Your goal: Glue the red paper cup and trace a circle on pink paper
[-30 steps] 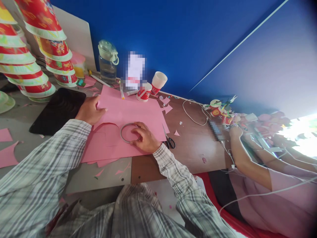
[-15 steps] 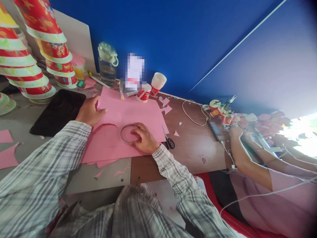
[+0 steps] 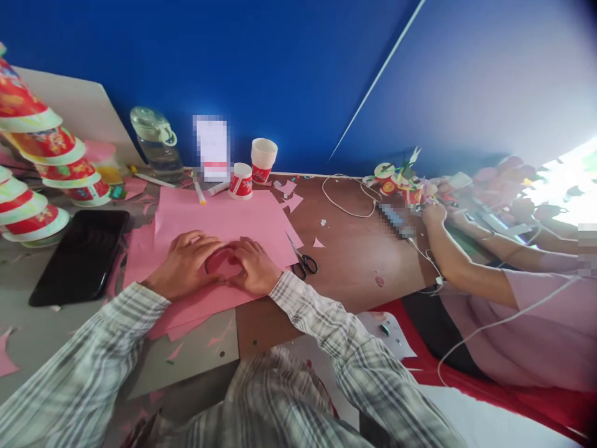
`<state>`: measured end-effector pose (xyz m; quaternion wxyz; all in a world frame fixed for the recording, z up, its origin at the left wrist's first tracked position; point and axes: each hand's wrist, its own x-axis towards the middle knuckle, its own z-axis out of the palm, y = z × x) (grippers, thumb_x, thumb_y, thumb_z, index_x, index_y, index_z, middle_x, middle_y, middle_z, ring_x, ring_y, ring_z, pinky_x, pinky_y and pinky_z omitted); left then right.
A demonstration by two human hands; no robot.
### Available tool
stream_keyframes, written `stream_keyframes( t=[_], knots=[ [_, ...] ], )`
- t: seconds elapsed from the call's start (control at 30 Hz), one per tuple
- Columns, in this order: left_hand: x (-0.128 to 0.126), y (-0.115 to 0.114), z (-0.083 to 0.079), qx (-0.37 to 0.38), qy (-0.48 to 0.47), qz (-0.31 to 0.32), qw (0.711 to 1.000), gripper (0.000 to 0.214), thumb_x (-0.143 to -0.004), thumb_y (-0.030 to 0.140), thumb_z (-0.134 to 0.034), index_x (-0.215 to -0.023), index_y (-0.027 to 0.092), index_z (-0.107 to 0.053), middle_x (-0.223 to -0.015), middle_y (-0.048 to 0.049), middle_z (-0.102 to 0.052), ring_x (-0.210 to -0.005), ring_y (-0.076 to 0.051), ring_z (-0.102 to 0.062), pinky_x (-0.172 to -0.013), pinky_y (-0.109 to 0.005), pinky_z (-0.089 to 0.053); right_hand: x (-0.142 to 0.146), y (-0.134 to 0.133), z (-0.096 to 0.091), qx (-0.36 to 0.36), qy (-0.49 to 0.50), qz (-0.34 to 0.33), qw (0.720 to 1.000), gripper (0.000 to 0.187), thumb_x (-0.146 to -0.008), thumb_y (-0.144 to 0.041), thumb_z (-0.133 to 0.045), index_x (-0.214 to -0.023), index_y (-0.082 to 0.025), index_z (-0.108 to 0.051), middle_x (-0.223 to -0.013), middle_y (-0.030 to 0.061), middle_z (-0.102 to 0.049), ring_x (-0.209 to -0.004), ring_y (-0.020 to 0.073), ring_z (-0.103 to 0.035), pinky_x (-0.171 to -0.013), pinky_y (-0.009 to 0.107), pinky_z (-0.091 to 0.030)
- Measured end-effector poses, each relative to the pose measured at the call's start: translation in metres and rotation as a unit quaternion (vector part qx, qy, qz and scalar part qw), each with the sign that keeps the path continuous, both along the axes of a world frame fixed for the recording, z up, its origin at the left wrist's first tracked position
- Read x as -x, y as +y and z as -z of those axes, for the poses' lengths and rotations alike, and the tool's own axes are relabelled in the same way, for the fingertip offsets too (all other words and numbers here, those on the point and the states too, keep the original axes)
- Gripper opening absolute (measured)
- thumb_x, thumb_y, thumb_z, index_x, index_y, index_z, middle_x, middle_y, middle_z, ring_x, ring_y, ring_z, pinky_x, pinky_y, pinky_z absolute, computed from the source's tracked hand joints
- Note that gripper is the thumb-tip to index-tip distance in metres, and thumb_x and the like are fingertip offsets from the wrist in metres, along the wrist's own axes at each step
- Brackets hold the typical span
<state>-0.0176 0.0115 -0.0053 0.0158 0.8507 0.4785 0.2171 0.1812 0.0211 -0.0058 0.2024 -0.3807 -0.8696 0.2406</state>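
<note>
Both my hands meet around a thin round ring [image 3: 208,262] lying on the stacked pink paper sheets [image 3: 224,218]. My left hand [image 3: 186,264] curls around the ring's left side, thumb toward the near edge. On the opposite side, my right hand [image 3: 254,266] grips it with bent fingers and thumb. Much of the rim is hidden by the fingers, and pink paper shows through its middle. Dark-handled scissors [image 3: 305,266] lie just right of my right hand, their blades against the paper's edge.
A black tablet-like device [image 3: 81,255] lies at the left, near stacked red-and-white paper cups [image 3: 88,186]. Behind the paper stand a water bottle [image 3: 158,149], a pixelated upright panel [image 3: 212,146] and more cups [image 3: 240,182]. A co-worker's arm [image 3: 450,249] rests at the right.
My left hand has left the sheet's upper-left edge and come down to the ring. The ring and my right hand have shifted slightly left in view; the camera view has turned.
</note>
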Motion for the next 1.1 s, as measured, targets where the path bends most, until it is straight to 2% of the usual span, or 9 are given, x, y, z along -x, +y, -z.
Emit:
stream_keyframes(
  t=[0.1, 0.27, 0.43, 0.6, 0.67, 0.77, 0.83, 0.97, 1.1],
  knots=[
    [-0.001, 0.0, 0.003, 0.035, 0.03, 0.003, 0.999, 0.07, -0.052, 0.063, -0.052, -0.114, 0.029, -0.047, -0.115, -0.0021, -0.053, -0.11, -0.025, -0.036, -0.095, -0.04, -0.022, 0.001, 0.0, -0.001, 0.001, -0.008, 0.009, 1.0, 0.041, -0.06, -0.032, -0.077, -0.093, -0.021, -0.056, -0.133, 0.008, -0.051, -0.133, 0.0323, -0.041, -0.113, 0.052, -0.032],
    [-0.002, 0.002, 0.002, 0.019, 0.027, 0.0, 0.999, 0.071, -0.051, 0.065, -0.049, -0.115, 0.033, -0.046, -0.115, 0.0003, -0.054, -0.108, -0.025, -0.038, -0.094, -0.04, -0.023, 0.0, 0.0, -0.001, -0.022, -0.011, 0.016, 1.0, 0.038, -0.061, -0.034, -0.077, -0.091, -0.023, -0.056, -0.132, 0.0046, -0.051, -0.133, 0.0304, -0.042, -0.113, 0.049, -0.033],
    [-0.006, 0.001, -0.003, 0.047, 0.066, -0.003, 0.997, 0.066, -0.054, 0.062, -0.048, -0.112, 0.03, -0.05, -0.113, -0.0038, -0.055, -0.11, -0.028, -0.038, -0.091, -0.042, -0.025, -0.001, 0.002, 0.001, -0.012, 0.008, 0.011, 1.0, 0.041, -0.057, -0.035, -0.08, -0.089, -0.02, -0.058, -0.131, 0.0088, -0.052, -0.13, 0.031, -0.045, -0.113, 0.049, -0.034],
    [-0.018, 0.0, -0.021, 0.069, 0.107, -0.007, 0.992, 0.064, -0.055, 0.062, -0.05, -0.105, 0.024, -0.053, -0.106, -0.0073, -0.058, -0.103, -0.027, -0.042, -0.085, -0.041, -0.03, -0.005, 0.01, -0.001, 0.008, 0.061, -0.023, 0.998, 0.047, -0.056, -0.025, -0.08, -0.098, -0.018, -0.06, -0.126, 0.0131, -0.056, -0.127, 0.03, -0.05, -0.111, 0.049, -0.037],
    [-0.026, 0.001, -0.031, 0.089, 0.141, -0.003, 0.986, 0.059, -0.054, 0.058, -0.055, -0.102, 0.023, -0.055, -0.099, -0.0078, -0.059, -0.098, -0.026, -0.044, -0.08, -0.041, -0.033, -0.01, 0.014, -0.008, 0.019, 0.097, 0.002, 0.995, 0.04, -0.06, -0.02, -0.076, -0.097, -0.018, -0.06, -0.118, 0.0133, -0.06, -0.125, 0.0277, -0.052, -0.107, 0.045, -0.043],
    [-0.039, 0.003, -0.044, 0.11, 0.218, -0.003, 0.97, 0.06, -0.046, 0.048, -0.066, -0.098, 0.021, -0.055, -0.092, -0.0094, -0.06, -0.091, -0.027, -0.047, -0.074, -0.041, -0.034, -0.016, 0.02, -0.025, 0.055, 0.127, 0.047, 0.989, 0.03, -0.073, -0.022, -0.065, -0.101, -0.014, -0.057, -0.107, 0.0128, -0.065, -0.105, 0.021, -0.064, -0.095, 0.036, -0.052],
    [-0.047, 0.004, -0.049, 0.126, 0.27, 0.002, 0.954, 0.053, -0.047, 0.048, -0.066, -0.089, 0.017, -0.057, -0.087, -0.012, -0.06, -0.089, -0.029, -0.047, -0.074, -0.042, -0.033, -0.013, 0.028, -0.037, 0.067, 0.119, 0.045, 0.99, 0.03, -0.078, -0.023, -0.061, -0.105, -0.012, -0.053, -0.1, 0.0104, -0.067, -0.089, 0.0152, -0.067, -0.085, 0.029, -0.056],
    [-0.057, 0.004, -0.051, 0.137, 0.289, -0.004, 0.948, 0.046, -0.049, 0.041, -0.068, -0.085, 0.016, -0.057, -0.085, -0.0135, -0.06, -0.086, -0.029, -0.05, -0.074, -0.043, -0.033, 0.019, 0.063, -0.051, 0.045, 0.08, 0.028, 0.995, 0.033, -0.077, -0.021, -0.063, -0.108, -0.014, -0.053, -0.089, 0.0049, -0.068, -0.079, 0.013, -0.066, -0.08, 0.029, -0.055],
    [-0.062, 0.002, -0.052, 0.147, 0.297, -0.014, 0.943, 0.046, -0.048, 0.035, -0.069, -0.088, 0.015, -0.057, -0.083, -0.0146, -0.061, -0.082, -0.029, -0.053, -0.07, -0.043, -0.036, 0.075, 0.106, -0.046, -0.005, 0.046, 0.01, 0.999, 0.027, -0.075, -0.017, -0.066, -0.1, -0.01, -0.058, -0.084, 0.0061, -0.067, -0.079, 0.0176, -0.064, -0.081, 0.038, -0.054]
  ],
)
